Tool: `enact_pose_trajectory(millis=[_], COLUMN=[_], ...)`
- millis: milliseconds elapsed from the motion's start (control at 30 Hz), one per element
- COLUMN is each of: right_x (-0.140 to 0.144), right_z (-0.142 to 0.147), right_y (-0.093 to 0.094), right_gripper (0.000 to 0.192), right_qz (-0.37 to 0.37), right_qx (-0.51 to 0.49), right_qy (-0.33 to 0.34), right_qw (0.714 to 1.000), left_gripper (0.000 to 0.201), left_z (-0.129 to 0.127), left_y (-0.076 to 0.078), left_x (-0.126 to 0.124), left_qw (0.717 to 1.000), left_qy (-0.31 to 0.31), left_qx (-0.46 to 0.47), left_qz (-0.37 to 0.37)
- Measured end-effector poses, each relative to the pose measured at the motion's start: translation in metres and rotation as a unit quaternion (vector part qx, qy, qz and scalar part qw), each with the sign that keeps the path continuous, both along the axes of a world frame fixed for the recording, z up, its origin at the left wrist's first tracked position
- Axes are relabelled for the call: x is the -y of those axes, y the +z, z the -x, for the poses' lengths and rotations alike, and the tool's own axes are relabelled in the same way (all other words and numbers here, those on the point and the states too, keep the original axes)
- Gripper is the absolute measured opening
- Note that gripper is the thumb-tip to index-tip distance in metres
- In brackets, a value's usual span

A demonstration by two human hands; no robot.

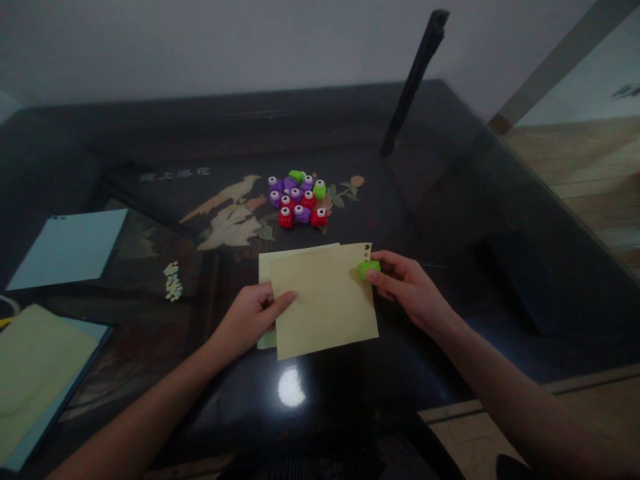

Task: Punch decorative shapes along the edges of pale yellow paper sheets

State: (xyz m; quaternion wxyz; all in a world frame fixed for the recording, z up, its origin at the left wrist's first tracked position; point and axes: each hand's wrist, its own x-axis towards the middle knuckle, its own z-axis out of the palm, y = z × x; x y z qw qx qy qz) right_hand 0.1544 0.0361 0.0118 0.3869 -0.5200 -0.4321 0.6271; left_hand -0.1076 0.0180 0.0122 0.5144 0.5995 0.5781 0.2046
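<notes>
My left hand point(260, 309) pinches the left side of a pale yellow sheet of paper point(325, 307), thumb on top. A second, greener sheet point(265, 267) shows behind it. Small dark shapes, one like a heart, appear in the yellow sheet's upper right corner. My right hand point(405, 283) grips a small green craft punch point(369, 269) between thumb and fingers, at the sheet's right edge just below those shapes. Whether paper sits inside the punch's slot I cannot tell. Beyond the sheets, several purple, red and green craft punches point(301, 214) stand clustered on the dark table.
Tiny paper cut-outs point(173, 283) lie in a small heap on the left. A light blue sheet point(70, 247) rests farther left, and more yellow paper point(40, 373) lies over blue sheets at the near left. A black upright bar point(415, 83) rises at the back right of the glossy table point(450, 200).
</notes>
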Motion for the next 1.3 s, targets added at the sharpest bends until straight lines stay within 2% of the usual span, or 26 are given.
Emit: enact_pose_trajectory(millis=[333, 533, 767, 1100, 1300], right_x=[0.001, 0.002, 0.002, -0.002, -0.004], right_z=[-0.004, -0.006, -0.016, -0.024, -0.025], right_y=[0.001, 0.008, 0.017, 0.018, 0.013], right_gripper=[0.032, 0.033, 0.032, 0.036, 0.027], right_qz=[-0.036, -0.018, -0.033, -0.075, -0.083], right_qx=[0.040, 0.025, 0.034, 0.018, -0.015], right_qy=[0.024, 0.024, 0.018, -0.035, -0.048], right_qw=[0.998, 0.999, 0.999, 0.996, 0.995], left_gripper=[0.031, 0.028, 0.030, 0.033, 0.036], left_z=[-0.001, -0.001, -0.002, -0.003, -0.002], left_y=[0.000, 0.000, 0.002, 0.004, 0.003], left_x=[-0.001, -0.001, -0.001, 0.000, 0.001], left_qw=[0.997, 0.996, 0.996, 0.989, 0.988], left_qy=[0.046, 0.056, 0.072, 0.090, 0.098], left_qx=[0.050, 0.058, 0.054, 0.109, 0.117], left_qz=[0.029, 0.029, 0.028, 0.038, 0.035])
